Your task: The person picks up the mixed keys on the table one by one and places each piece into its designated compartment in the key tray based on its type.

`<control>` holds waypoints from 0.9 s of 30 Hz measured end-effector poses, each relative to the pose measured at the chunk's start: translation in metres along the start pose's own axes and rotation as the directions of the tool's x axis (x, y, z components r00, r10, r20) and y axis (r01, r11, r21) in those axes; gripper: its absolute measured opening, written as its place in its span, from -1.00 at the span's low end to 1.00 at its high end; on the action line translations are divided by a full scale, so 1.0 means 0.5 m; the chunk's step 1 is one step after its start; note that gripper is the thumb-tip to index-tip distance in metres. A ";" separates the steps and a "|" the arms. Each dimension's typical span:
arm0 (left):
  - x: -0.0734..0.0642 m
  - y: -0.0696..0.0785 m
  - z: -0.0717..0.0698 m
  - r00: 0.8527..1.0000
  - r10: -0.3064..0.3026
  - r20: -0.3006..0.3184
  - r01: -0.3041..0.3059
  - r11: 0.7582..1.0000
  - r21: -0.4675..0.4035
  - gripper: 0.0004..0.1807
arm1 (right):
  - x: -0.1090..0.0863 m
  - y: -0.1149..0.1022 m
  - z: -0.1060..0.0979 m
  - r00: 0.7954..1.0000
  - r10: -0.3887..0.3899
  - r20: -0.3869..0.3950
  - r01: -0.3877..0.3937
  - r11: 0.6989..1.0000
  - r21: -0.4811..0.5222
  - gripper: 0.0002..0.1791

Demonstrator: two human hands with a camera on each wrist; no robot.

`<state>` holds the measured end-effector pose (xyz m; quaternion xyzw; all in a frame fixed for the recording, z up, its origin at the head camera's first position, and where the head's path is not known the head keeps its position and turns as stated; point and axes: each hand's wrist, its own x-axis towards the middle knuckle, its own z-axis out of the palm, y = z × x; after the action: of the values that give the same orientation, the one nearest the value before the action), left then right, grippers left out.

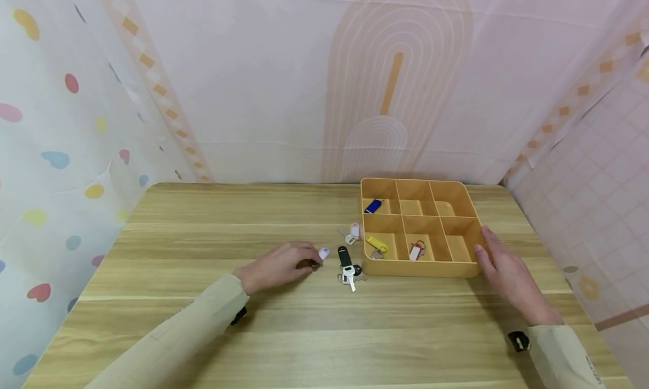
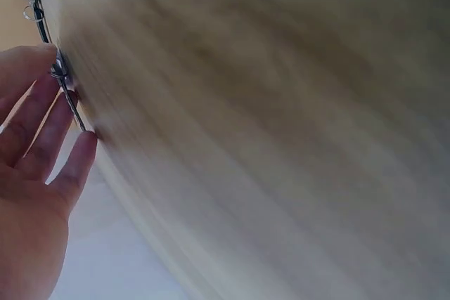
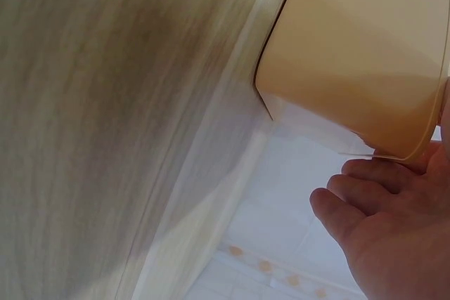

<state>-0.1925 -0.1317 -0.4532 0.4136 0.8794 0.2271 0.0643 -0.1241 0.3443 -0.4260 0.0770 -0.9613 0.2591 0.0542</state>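
Note:
My left hand (image 1: 284,263) pinches a key with a lilac key tag (image 1: 324,253) low over the tabletop; the fingers partly hide the key (image 2: 73,100). Just right of it lies a black key tag (image 1: 345,256) with several keys (image 1: 349,275). Beyond, a pale pink tag (image 1: 355,230) with keys lies against the box's left side. My right hand (image 1: 512,276) holds the right edge of an orange compartment box (image 1: 421,269), thumb at the rim. Inside are a blue tag (image 1: 373,206) back left, a yellow tag (image 1: 377,243) front left and a red tag (image 1: 416,250) front middle.
The wood-grain table (image 1: 324,332) runs back to a patterned curtain (image 1: 263,96). More printed cloth (image 1: 603,169) hangs at the right, and a dotted cloth (image 1: 66,152) at the left. Dividers split the box into several compartments.

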 end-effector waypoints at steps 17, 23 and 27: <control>-0.007 -0.006 -0.003 1.000 0.001 -0.005 -0.001 1.000 -0.014 -0.92 | 0.000 0.002 -0.001 1.000 0.005 0.017 -0.005 1.000 0.007 -0.28; -0.010 -0.007 -0.006 1.000 0.012 0.003 -0.012 1.000 -0.022 -0.89 | 0.001 0.002 -0.001 1.000 0.002 0.015 -0.002 1.000 0.005 -0.29; -0.011 -0.008 -0.008 1.000 0.018 0.015 -0.017 0.999 -0.030 -0.87 | 0.000 0.002 -0.002 1.000 -0.001 0.014 0.000 1.000 0.010 -0.29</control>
<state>-0.1931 -0.1394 -0.4518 0.4219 0.8718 0.2375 0.0750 -0.1240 0.3454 -0.4257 0.0794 -0.9603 0.2633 0.0470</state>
